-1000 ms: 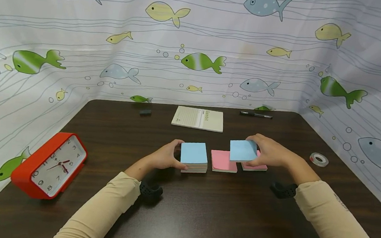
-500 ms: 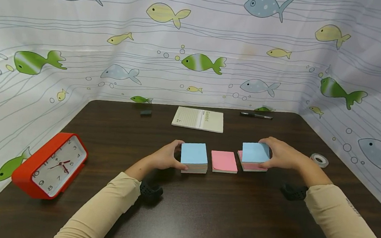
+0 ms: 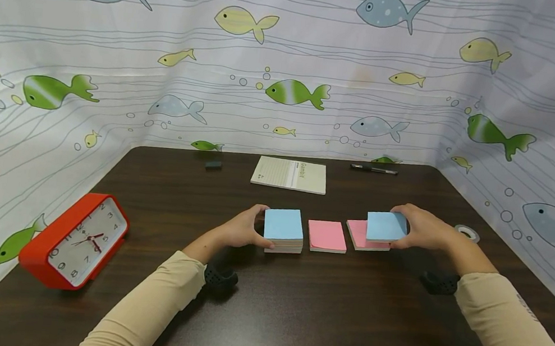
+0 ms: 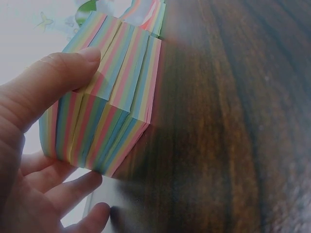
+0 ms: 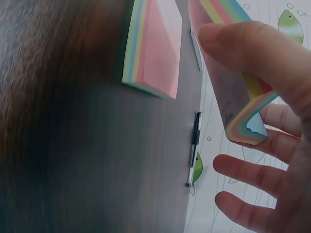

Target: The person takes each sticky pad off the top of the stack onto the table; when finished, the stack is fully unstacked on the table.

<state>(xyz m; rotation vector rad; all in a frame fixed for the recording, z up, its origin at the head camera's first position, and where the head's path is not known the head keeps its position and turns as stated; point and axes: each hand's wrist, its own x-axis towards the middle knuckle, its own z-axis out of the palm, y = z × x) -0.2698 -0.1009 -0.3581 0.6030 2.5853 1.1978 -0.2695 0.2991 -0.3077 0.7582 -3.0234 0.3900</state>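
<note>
My left hand grips the left side of a tall stack of sticky note pads with a blue top; striped pastel edges show in the left wrist view, with the thumb along one side. My right hand pinches a blue-topped sticky note pad between thumb and fingers. In the right wrist view this held pad is raised off the table. From the head view it overlaps the right part of a pink-topped pad. A second pink-topped pad lies between that one and the stack.
A notepad, a pen and a small dark block lie at the back of the table. A roll of tape is behind my right wrist. A red clock stands at left. Fish-patterned cloth walls the table.
My right hand has moved right with the blue-topped pad, from above the gap between the pink-topped pads to over the right one. My left hand has stayed on the stack.
</note>
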